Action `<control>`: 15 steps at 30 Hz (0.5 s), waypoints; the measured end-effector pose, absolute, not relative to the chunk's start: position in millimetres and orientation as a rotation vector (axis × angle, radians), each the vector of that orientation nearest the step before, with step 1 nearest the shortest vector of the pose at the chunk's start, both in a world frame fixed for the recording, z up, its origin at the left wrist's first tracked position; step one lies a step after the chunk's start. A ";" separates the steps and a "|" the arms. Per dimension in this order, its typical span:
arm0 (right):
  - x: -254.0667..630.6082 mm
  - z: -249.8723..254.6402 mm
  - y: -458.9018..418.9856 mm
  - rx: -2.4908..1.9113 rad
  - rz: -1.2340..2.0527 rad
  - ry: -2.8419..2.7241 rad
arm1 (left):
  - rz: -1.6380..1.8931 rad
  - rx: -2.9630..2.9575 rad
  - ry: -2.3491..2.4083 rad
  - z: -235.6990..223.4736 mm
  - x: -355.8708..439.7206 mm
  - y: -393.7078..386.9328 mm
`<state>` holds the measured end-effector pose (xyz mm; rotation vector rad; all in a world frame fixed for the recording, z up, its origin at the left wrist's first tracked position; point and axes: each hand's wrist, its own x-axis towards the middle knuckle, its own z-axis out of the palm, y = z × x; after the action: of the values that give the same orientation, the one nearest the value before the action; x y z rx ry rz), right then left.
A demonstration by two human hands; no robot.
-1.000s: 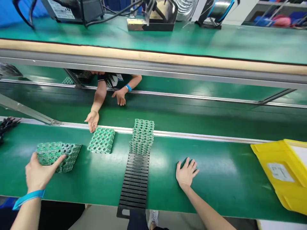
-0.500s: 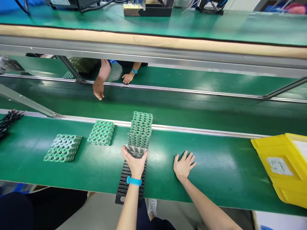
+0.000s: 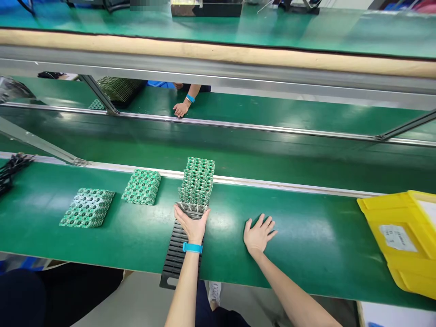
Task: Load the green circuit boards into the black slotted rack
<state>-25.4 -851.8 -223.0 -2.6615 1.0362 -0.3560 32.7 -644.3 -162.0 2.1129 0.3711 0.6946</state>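
Observation:
My left hand (image 3: 192,227), with a blue band at the wrist, spans the nearest green circuit board (image 3: 192,207), thumb at its right edge and fingers at its left. That board stands on edge in a black slotted rack (image 3: 177,245), in front of several more upright circuit boards (image 3: 198,175) in the rack's far part. The rack's near slots show bare, partly covered by my forearm. To the right, my right hand (image 3: 260,234) lies flat on the green table (image 3: 231,259) with fingers spread, holding nothing.
Two stacks of circuit boards, a nearer stack (image 3: 86,208) and a farther stack (image 3: 141,187), lie left. A yellow bin (image 3: 398,240) is at right, dark cables (image 3: 13,170) far left. Beyond the green belt (image 3: 272,156), a co-worker's hand (image 3: 182,109) rests near a loaded rack (image 3: 119,91).
The board in my left hand has gone from tilted to more upright in the rack. A co-worker's arm that reached over the belt has drawn back. My right hand stays flat.

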 end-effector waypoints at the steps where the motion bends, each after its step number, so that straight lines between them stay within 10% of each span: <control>1: -25.4 -222.6 -851.7 -2.663 -0.357 1.035 | 0.695 2.119 0.378 -162.4 33.2 -644.5; 15: -26.9 -225.9 -852.6 -2.671 -0.399 1.012 | 0.660 2.042 0.300 -142.8 32.2 -624.4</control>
<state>-26.9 -852.6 -225.9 -2.6714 1.0123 -0.3988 32.2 -624.4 -142.8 2.0424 0.3004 0.6605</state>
